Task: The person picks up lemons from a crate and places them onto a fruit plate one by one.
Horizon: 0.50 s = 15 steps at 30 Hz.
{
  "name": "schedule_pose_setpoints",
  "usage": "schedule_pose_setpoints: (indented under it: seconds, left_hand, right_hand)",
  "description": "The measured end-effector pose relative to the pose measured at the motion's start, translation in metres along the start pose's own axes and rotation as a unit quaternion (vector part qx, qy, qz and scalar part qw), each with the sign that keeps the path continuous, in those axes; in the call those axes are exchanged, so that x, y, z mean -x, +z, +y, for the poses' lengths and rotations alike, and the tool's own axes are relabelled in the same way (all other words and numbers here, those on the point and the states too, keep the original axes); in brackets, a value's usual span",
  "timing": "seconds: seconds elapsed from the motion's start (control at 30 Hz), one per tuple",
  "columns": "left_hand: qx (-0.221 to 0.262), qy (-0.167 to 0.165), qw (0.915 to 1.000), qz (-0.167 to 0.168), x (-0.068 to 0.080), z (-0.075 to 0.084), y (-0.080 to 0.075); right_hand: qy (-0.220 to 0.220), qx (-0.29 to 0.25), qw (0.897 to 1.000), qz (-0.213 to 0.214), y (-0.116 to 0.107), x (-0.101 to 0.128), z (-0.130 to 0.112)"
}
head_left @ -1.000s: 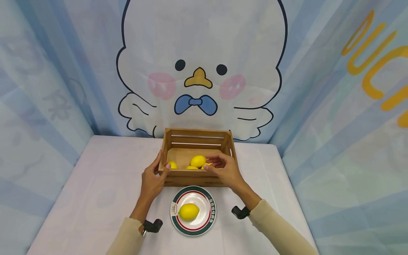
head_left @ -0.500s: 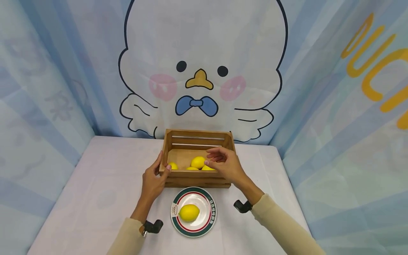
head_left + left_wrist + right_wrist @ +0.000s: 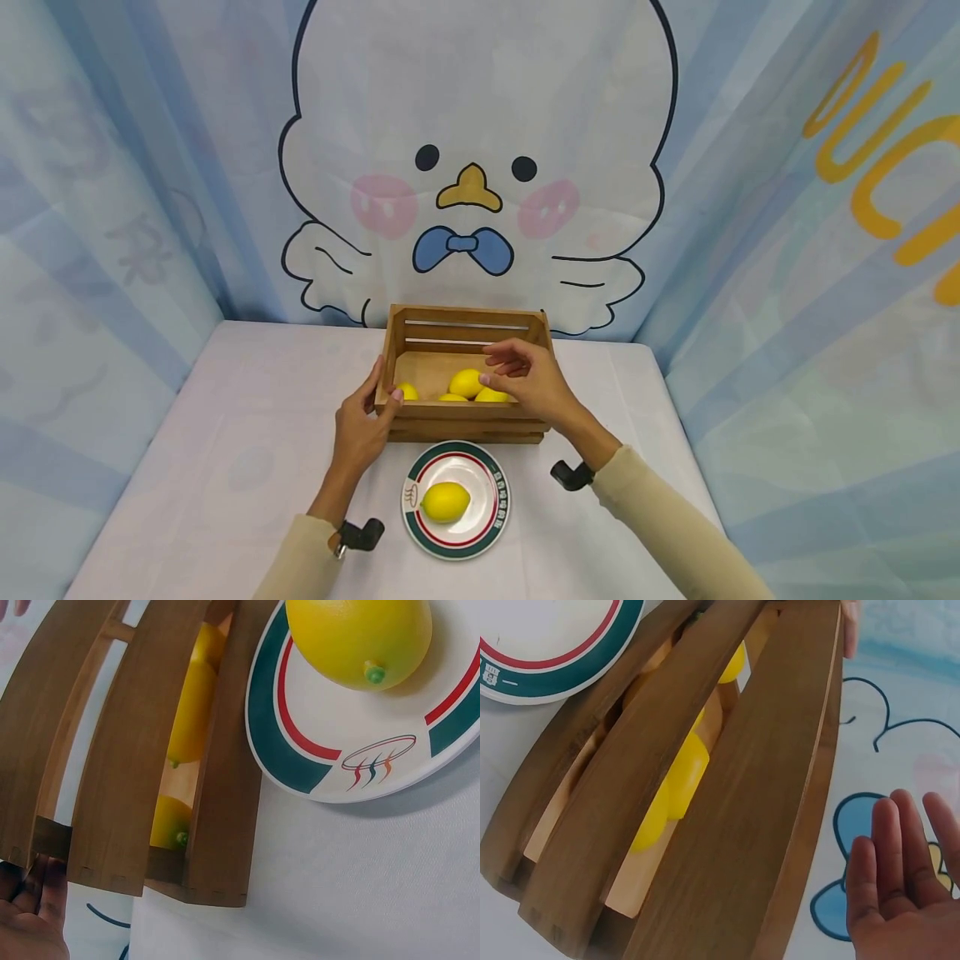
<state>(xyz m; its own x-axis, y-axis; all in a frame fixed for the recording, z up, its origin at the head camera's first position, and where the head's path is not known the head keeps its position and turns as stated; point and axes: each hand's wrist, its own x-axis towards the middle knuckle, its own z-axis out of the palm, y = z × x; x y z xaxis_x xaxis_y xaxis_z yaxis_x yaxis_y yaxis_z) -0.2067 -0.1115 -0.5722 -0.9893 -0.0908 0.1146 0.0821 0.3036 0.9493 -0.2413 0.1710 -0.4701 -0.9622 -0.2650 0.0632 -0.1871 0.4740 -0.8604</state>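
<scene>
A slatted wooden crate (image 3: 465, 423) stands at the back of the table with several yellow lemons (image 3: 465, 383) inside. At its left end my left hand (image 3: 363, 429) grips the side, thumb over the front rim; in the left wrist view fingers (image 3: 52, 896) show at the crate's edge. My right hand (image 3: 536, 385) hovers over the crate's right part, just above the lemons, its fingers loosely bent and holding nothing. In the right wrist view the right hand's fingers (image 3: 889, 855) are relaxed. Before the crate lies a round plate (image 3: 455, 551) bearing one lemon (image 3: 446, 502).
A white cloth covers the table (image 3: 270, 450). Behind the crate hangs a curtain (image 3: 600, 125) printed with a cartoon bird, and further curtains close off both sides. The plate sits close to the crate's front.
My right hand has lifted slightly away from the lemons, and the lemon at the right in the crate shows more. The left hand keeps its hold on the crate.
</scene>
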Motion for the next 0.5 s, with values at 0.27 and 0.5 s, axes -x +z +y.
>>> schedule_pose_setpoints:
  seconds: [0.27, 0.5]
  left_hand:
    - [-0.001, 0.004, 1.0000, 0.003, 0.0000, 0.0005, 0.0002]
    - [0.002, 0.005, 1.0000, 0.005, 0.0001, 0.0004, 0.0000]
  right_hand:
    - [0.003, -0.004, 1.000, -0.028, -0.0047, -0.0047, 0.0003]
    - [0.000, -0.005, 0.998, -0.064, -0.0073, -0.0090, 0.0025]
